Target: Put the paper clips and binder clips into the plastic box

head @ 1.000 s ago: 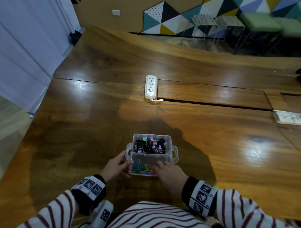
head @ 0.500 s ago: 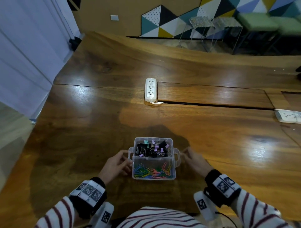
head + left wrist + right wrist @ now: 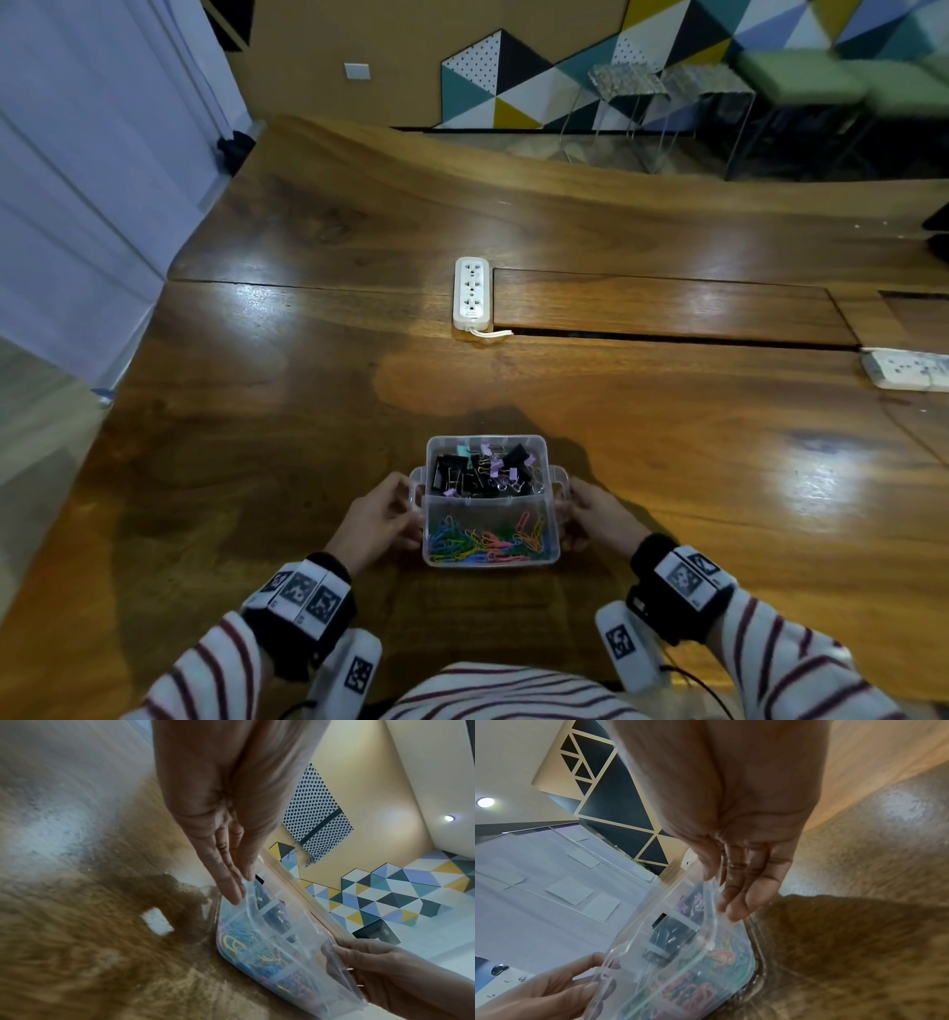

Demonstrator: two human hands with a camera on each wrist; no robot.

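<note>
A clear plastic box (image 3: 488, 509) stands on the wooden table close to my body. Its far compartment holds black, pink and teal binder clips (image 3: 480, 470); its near compartment holds coloured paper clips (image 3: 485, 539). My left hand (image 3: 377, 519) grips the box's left handle, thumb on top and fingers against the side. My right hand (image 3: 595, 514) grips the right handle the same way. In the left wrist view my left hand (image 3: 231, 878) meets the box (image 3: 282, 943) at its rim. In the right wrist view my right hand (image 3: 736, 892) pinches the handle of the box (image 3: 680, 933).
A white power strip (image 3: 471, 293) lies mid-table beyond the box, beside a long inset panel (image 3: 667, 308) with a dark slot. A second power strip (image 3: 906, 369) lies at the right edge. The table's left edge drops off by a white wall. Stools stand beyond the far edge.
My right hand has left the near compartment, swung out to the right and come back onto the box's right handle. My left hand has stayed at the left side.
</note>
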